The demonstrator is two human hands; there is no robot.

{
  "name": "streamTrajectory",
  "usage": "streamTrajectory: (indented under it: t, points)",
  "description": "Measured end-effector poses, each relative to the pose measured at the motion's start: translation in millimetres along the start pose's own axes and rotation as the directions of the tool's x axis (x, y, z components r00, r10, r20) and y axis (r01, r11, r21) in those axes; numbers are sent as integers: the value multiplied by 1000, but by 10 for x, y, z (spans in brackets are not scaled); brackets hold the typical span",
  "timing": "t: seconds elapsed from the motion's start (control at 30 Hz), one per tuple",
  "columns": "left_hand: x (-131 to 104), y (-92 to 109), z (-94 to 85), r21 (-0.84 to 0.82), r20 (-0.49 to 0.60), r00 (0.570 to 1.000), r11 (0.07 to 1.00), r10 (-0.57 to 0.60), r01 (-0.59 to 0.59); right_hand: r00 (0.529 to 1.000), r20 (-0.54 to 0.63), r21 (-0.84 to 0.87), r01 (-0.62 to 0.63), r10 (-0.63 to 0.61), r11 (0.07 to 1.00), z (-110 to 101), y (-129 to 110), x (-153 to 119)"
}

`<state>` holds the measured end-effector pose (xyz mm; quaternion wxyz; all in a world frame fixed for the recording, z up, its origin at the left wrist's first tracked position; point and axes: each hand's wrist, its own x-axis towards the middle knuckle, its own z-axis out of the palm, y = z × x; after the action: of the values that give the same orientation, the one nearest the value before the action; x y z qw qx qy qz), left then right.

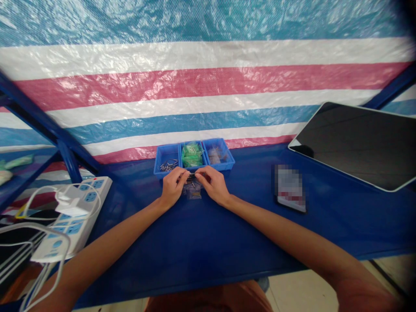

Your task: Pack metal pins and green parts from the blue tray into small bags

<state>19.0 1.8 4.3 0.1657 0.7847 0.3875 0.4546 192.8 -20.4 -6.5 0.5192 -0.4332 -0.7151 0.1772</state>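
In front of three joined blue bins, my left hand and my right hand meet with pinched fingertips. Between them is a small dark thin piece, too small to name, which both hands seem to grip. Just below the fingers lies a clear plastic bag with small metal pieces in it. The left bin holds several loose metal pins. Green plastic packaging fills the middle bin, and clear bags lie in the right bin.
A white power strip with cables lies at the left on the blue table. A blurred-out flat object is right of my hands. A large dark screen stands far right. Striped sheeting hangs behind.
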Motion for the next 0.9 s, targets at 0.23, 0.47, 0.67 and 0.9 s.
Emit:
streamTrajectory:
  t: [0.23, 0.47, 0.67, 0.9]
  points:
    - [-5, -7, -15, 6, 7, 1000, 1000, 18, -18, 1000, -6, -30, -1, 1, 1000, 9, 16, -6]
    - [-11, -30, 27, -71, 20, 998, 996, 64, -62, 1000, 6, -30, 7, -7, 1000, 8, 33, -9]
    - [-3, -33, 1, -25, 0, 999, 999, 42, -42, 1000, 1, 13, -11, 11, 1000, -2, -3, -17]
    - [-8, -31, 1, -32, 4, 1000, 999, 29, -29, 1000, -10, -11, 3, -3, 1000, 4, -4, -12]
